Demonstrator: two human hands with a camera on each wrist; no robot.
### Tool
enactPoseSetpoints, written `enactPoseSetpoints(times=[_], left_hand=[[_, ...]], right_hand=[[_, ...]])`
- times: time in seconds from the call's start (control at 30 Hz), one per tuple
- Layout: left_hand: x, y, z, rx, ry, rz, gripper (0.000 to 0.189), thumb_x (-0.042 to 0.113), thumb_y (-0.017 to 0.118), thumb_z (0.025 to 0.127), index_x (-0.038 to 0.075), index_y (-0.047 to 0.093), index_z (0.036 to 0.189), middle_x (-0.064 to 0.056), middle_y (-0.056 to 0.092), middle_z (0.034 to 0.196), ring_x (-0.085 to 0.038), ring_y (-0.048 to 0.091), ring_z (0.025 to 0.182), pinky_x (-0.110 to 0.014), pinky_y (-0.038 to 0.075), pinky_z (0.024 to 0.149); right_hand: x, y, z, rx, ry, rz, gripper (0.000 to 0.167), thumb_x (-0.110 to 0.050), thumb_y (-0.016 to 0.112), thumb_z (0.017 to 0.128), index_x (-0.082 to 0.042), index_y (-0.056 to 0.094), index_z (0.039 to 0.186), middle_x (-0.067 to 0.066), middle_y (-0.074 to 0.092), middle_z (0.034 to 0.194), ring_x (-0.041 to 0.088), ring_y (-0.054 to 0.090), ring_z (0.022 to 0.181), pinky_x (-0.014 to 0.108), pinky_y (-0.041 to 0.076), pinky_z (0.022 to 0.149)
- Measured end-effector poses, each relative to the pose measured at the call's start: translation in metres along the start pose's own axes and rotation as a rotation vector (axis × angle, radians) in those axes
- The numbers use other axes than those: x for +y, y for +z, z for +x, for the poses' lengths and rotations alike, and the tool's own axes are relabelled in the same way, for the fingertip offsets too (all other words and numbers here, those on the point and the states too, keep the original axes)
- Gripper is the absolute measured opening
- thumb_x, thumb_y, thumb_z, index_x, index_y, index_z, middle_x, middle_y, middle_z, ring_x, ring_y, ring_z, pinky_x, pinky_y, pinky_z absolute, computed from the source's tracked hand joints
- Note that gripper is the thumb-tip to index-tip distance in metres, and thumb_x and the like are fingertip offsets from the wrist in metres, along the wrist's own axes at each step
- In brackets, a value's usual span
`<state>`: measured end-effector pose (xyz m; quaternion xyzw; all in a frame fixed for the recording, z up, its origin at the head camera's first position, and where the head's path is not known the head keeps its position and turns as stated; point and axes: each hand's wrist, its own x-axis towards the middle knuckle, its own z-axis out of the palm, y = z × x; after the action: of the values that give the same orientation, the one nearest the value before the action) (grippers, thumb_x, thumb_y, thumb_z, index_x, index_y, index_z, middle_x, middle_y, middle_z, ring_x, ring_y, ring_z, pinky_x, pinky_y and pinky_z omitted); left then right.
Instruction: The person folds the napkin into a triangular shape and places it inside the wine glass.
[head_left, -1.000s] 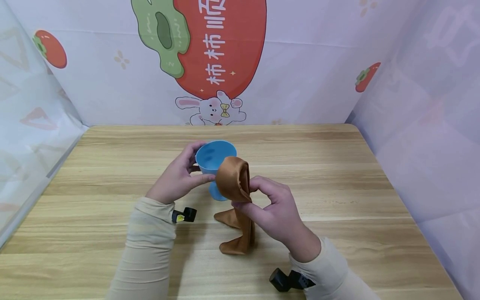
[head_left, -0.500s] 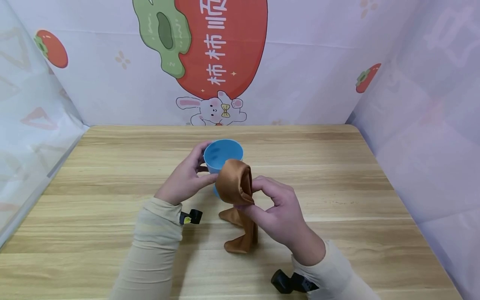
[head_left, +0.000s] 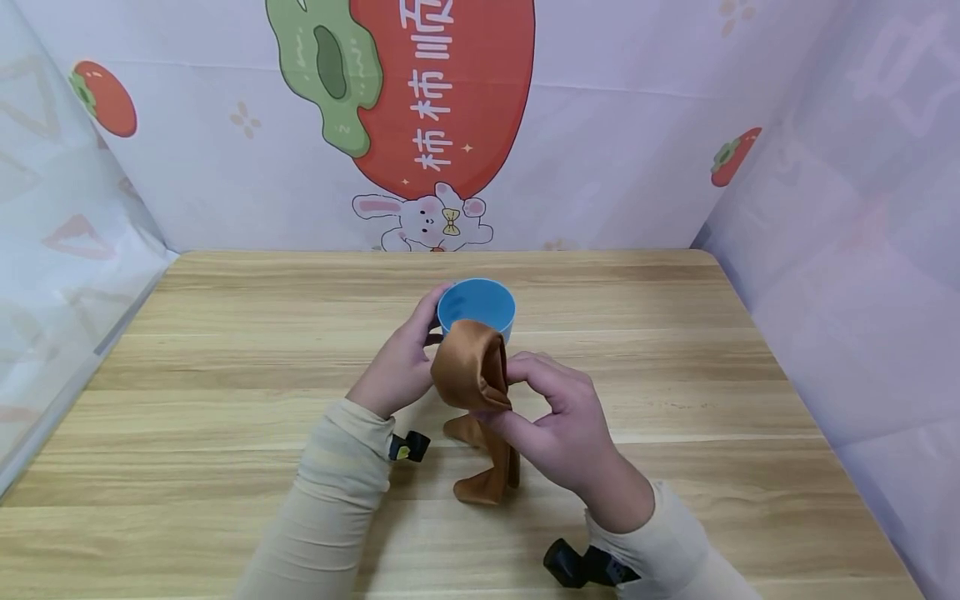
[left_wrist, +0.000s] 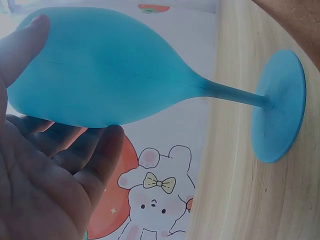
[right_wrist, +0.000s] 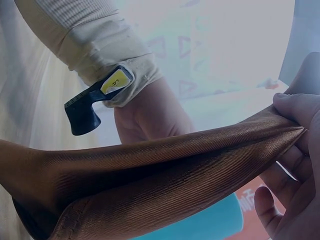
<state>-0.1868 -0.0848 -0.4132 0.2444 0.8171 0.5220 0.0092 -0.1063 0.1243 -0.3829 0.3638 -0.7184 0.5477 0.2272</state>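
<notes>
A blue stemmed goblet (head_left: 477, 302) is gripped round its bowl by my left hand (head_left: 397, 367). In the left wrist view the thumb lies on one side of the bowl (left_wrist: 110, 70) and the fingers on the other. The goblet's round foot (left_wrist: 280, 107) is at the tabletop; whether it touches is hard to tell. My right hand (head_left: 566, 425) pinches a folded brown satin cloth (head_left: 463, 367) between thumb and fingers. The cloth's rolled top stands in front of the goblet, hiding its stem in the head view. Its lower ends hang to the table.
A light wood table (head_left: 225, 333) carries everything. Behind it hangs a white printed backdrop (head_left: 600, 167), and pale cloth walls stand at both sides. A small black camera (head_left: 411, 447) sits on the left wrist, another (head_left: 581, 565) on the right.
My left hand has moved the goblet to the right, behind the brown satin cloth. My right hand and the cloth have shifted only slightly right.
</notes>
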Motion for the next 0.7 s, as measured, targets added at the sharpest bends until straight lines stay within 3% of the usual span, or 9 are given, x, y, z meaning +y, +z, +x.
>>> enactPoseSetpoints(times=[0.4,0.7], left_hand=[[0.002,-0.003,0.000,0.007,-0.051,0.003,0.088,0.017,0.077,0.090,0.019,0.024,0.159,-0.007,0.043,0.153,-0.027,0.045,0.138,-0.049,0.043,0.107],[0.014,-0.019,-0.007,0.068,-0.016,-0.027,0.090,0.012,0.078,0.088,0.016,0.023,0.159,-0.003,0.043,0.154,-0.019,0.038,0.143,-0.050,0.039,0.109]], right_hand=[[0.000,-0.004,0.000,-0.003,-0.004,0.005,0.023,0.005,0.077,0.078,-0.003,0.071,0.098,0.007,0.073,0.093,0.020,0.068,0.093,0.030,0.054,0.086],[-0.001,-0.008,0.001,0.007,-0.004,-0.025,0.025,0.007,0.076,0.076,-0.003,0.071,0.098,0.007,0.072,0.092,0.019,0.067,0.089,0.028,0.053,0.083]])
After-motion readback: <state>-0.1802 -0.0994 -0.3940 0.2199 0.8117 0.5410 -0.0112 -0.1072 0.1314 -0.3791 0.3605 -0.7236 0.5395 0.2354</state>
